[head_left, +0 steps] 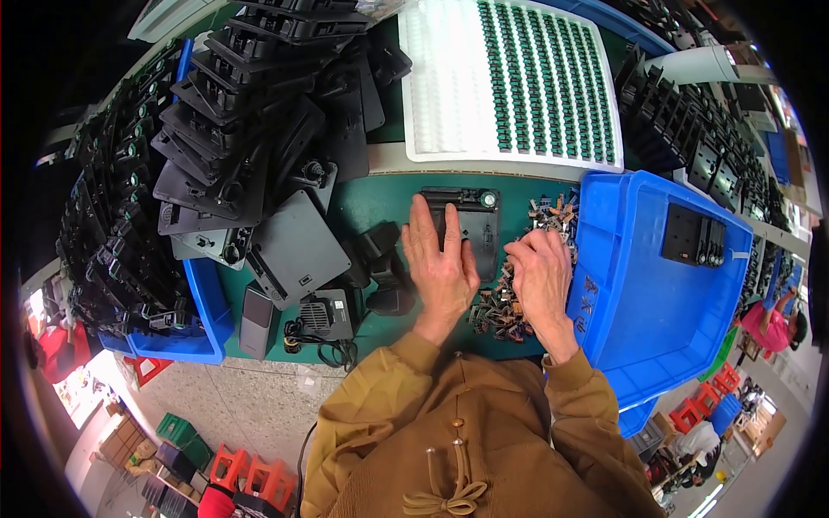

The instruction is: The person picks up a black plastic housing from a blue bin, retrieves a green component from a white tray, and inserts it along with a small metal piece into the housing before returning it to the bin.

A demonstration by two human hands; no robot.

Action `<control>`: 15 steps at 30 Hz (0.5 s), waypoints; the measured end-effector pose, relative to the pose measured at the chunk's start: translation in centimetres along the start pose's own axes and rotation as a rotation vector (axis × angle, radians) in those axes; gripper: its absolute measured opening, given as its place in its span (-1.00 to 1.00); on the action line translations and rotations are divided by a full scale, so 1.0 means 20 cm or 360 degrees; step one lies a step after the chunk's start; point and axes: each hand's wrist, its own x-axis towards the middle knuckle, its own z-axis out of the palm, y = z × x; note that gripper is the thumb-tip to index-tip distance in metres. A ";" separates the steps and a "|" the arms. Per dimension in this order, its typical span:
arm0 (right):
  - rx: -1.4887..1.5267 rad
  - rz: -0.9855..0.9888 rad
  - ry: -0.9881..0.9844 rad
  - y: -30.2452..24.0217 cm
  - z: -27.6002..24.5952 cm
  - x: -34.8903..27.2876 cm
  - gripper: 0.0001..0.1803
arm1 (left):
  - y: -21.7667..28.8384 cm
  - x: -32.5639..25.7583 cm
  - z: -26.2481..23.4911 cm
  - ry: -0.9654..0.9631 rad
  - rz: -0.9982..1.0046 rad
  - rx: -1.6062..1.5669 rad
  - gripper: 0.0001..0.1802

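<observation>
While the plastic housing (484,237) lies between open green tabletop (367,200) at left and the small-parts pile (501,314) off its right edge, black, rectangular, left hand (439,261) lies flat over it, right hand (542,278) bunches at pile, grip unclear.

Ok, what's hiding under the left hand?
Part of a black plastic panel is under the left hand. The panel's far end and right side show; the bits directly beneath the hand are covered and can't be seen.

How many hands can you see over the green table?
2: the left hand is over the black casing, and the right hand is among the small parts. Neither is hidden.
</observation>
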 end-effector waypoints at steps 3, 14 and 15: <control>-0.0011 0.0021 -0.0059 0.00 -0.03 0.02 -0.83 | 0.01 0.00 0.00 -0.0014 -0.0006 -0.0003 -0.28; 0.1028 0.0527 0.0113 -0.05 -0.11 0.04 -0.92 | 0.01 0.01 -0.01 -0.0023 -0.0004 -0.0014 -0.29; 0.1034 0.0530 0.0110 -0.04 -0.10 0.04 -0.92 | 0.00 0.01 -0.01 -0.0027 -0.0005 -0.0008 -0.29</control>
